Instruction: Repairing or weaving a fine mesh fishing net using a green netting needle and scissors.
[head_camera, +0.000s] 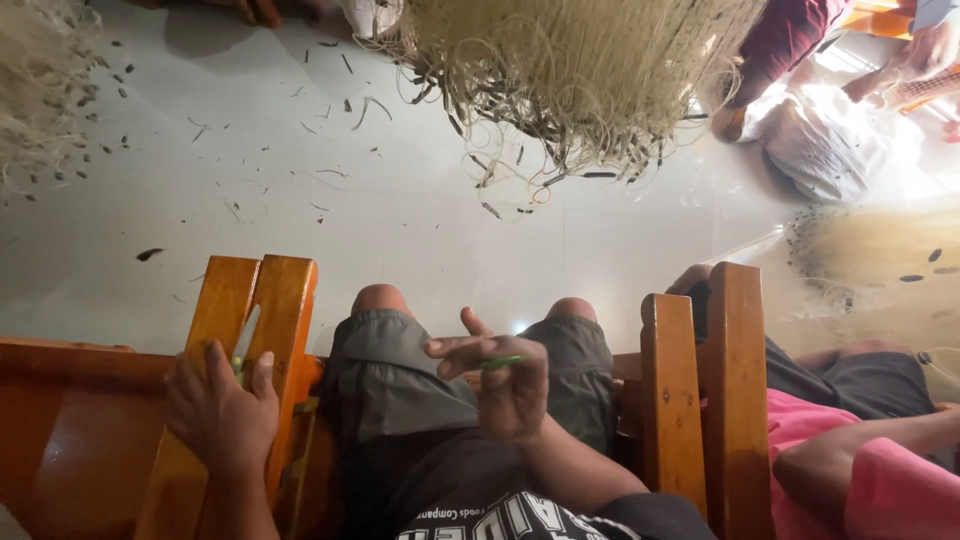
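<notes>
Nearest the camera: dark printed shirt (520, 515), grey shorts (400, 375), person seated in a wooden chair.

Hands were apart. Left hand (220, 410) lay on the left armrest (270, 300), fingers closed round a slim pale blade (245, 338) pointing up along the wood. Right hand (505, 385) was raised over the lap, thumb and fingers pinching a thin green stick (505, 362), index finger sticking out.

My read: a tool-handling pause, with no strand in either hand. Any next move would need fibre brought within reach, since none lay on the lap.

To the right, past the right armrest (665, 390), sat a neighbour in a pink top (880, 480). Further out, the pale floor (300, 200) was littered with dark scraps. The tangled pile of tan fibre (580, 70) sat well away from both hands. Another person's hand (930, 50) worked at the far right.
</notes>
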